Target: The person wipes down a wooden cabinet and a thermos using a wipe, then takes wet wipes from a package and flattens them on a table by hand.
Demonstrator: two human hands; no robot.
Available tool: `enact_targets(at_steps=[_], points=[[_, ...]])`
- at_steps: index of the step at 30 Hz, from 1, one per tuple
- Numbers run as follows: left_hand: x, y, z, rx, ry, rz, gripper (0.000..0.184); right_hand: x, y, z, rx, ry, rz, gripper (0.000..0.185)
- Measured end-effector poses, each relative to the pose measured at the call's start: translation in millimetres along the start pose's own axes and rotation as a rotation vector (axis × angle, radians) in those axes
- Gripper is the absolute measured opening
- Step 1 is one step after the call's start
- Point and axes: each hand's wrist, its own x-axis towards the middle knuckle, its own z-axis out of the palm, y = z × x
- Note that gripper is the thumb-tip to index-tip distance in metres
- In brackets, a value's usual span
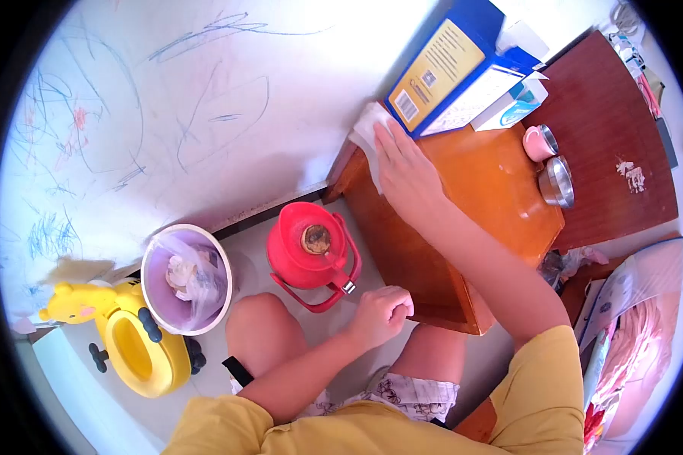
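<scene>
Two bare hands of yours are in sight, both reaching out of yellow sleeves (539, 371). Your right hand (408, 171), just above the middle of the frame, lies over a crumpled white cloth (366, 129) at the near left corner of the wooden counter (478, 178), close to the wall (228, 83). Its grip has the fingers stretched forward and pressed onto the cloth; whether your thumb pinches it from below, I cannot tell. Your left hand (382, 315), at lower centre, has its grip loosely curled with nothing visible in it, near the counter's lower edge.

Just beyond your right fingers, at upper right, a tall blue box (446, 68) stands on the counter, with a small white carton (517, 108) next to it. Farther right, near the far edge, you have a pink cup (537, 142) just beside a steel container (557, 182). At centre left, a red jug (300, 254) with a brown stopper (316, 240) stands on the floor (its handle points toward the counter). Left of it sits a lilac bin (158, 265) lined with a clear bag (212, 292), beside a yellow potty (148, 375) at lower left.
</scene>
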Motion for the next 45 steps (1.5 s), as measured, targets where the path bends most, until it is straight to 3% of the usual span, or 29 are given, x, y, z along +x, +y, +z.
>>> enact_targets(at_steps=[10,13,18,28,37,45], points=[[-4.9,-7.7,3.4,0.008,-0.004,-0.074,0.016,3.0,-7.2,-9.9,0.019,0.05,0.076,0.042],[-6.2,-10.5,5.6,0.022,-0.009,-0.081,0.016,-23.5,-7.0,-30.2,0.149,-0.04,0.106,0.044],[-5.6,-15.3,5.5,0.077,-0.061,-0.174,0.015,-67.4,2.0,-53.7,0.537,0.036,0.143,0.031],[-4.9,-23.4,10.1,0.09,-0.095,-0.217,0.016,-167.0,-11.5,-105.0,0.759,0.045,0.296,0.028],[-18.5,-36.7,28.3,0.125,-0.176,-0.22,0.013,-239.3,-35.5,-134.2,0.717,0.155,0.37,0.016],[-4.3,-33.6,25.1,0.188,-0.201,-0.113,0.015,-252.6,-37.5,-147.1,0.722,0.07,0.347,0.017]])
